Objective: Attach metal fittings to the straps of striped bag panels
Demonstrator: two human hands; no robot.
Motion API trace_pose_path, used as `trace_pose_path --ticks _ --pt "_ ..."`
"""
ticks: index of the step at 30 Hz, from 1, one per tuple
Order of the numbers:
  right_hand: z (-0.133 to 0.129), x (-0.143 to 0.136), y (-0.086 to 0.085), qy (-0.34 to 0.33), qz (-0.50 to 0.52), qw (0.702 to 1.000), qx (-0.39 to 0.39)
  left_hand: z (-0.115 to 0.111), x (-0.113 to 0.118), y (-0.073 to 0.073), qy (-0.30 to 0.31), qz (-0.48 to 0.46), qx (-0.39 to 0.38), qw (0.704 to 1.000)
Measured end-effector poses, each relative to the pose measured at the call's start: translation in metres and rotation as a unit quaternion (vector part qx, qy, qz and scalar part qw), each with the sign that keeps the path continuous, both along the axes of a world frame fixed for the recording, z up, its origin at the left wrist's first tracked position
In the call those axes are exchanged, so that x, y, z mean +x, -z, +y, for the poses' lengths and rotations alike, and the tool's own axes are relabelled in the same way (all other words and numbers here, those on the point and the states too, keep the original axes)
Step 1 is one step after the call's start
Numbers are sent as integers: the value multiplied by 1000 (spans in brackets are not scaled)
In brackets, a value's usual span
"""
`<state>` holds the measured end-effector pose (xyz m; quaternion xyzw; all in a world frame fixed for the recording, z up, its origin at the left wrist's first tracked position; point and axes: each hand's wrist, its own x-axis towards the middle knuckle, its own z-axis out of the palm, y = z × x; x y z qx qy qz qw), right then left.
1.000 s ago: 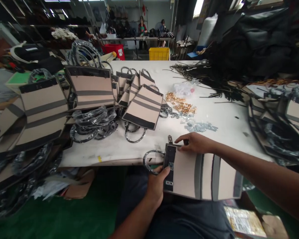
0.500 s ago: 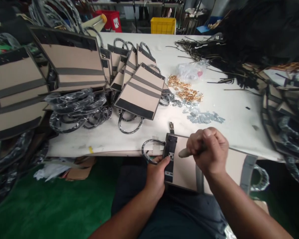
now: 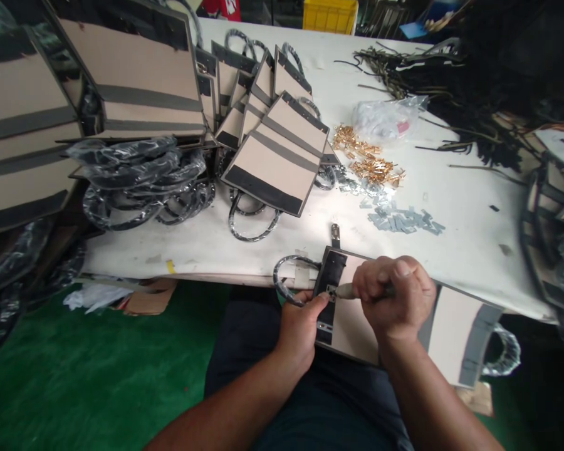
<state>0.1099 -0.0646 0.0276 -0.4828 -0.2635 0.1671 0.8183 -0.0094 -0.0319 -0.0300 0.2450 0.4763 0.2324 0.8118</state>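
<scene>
My left hand (image 3: 301, 332) grips the black-edged end of a beige bag panel (image 3: 355, 329) lying across my lap and the table edge. Its thumb presses beside a small metal plate (image 3: 331, 288) on the black band. My right hand (image 3: 397, 297) is closed round a greyish tapered tool (image 3: 345, 290), whose tip touches or nearly touches that plate; the rest of the tool is hidden in the fist. Lower on the band sits a second metal piece (image 3: 324, 327). A plastic-wrapped handle loop (image 3: 282, 269) and a short strap with a metal clasp (image 3: 335, 233) stick out from this end.
Bag panels with wrapped handles (image 3: 277, 163) are piled at the left of the table. Flat silver plates (image 3: 402, 220) and gold-coloured fittings (image 3: 376, 169) lie beyond my hands, near a clear plastic bag (image 3: 385, 119). Dark straps (image 3: 418, 69) heap at the right; a yellow crate (image 3: 329, 15) stands behind.
My right hand has brought the tool's tip left to the metal plate, from just right of it. My left hand keeps its hold on the panel. The camera view has shifted slightly.
</scene>
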Motion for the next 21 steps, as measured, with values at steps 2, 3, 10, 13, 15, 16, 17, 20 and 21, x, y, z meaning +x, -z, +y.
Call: trace_pose_path --ticks 2,3,10,13,15,16,17,20,21 --pt "-1 4 1 10 25 1000 -5 0 0 1 -1 -5 0 1000" --pt "-1 7 1 18 42 999 -4 0 -1 1 -1 -7 -1 1000" --pt "3 10 2 50 85 995 2 1 0 2 -9 -3 -20 1000" --pt "3 -4 4 25 0 1000 9 3 0 -1 -3 -6 -37 999" --pt "1 -15 7 -6 -78 997 1 4 0 -4 -1 -10 -36 999" --pt "-1 -19 9 -21 -114 993 -10 5 0 -5 -1 -12 -29 1000" --pt "-2 -22 11 -33 -144 989 -26 5 -1 -6 -2 -13 -21 1000" --pt "-6 -24 13 -46 -203 974 -87 6 -4 -6 3 -24 -6 1000" --pt "-6 -23 12 -51 -210 970 -109 5 -5 -6 10 -32 -8 999"
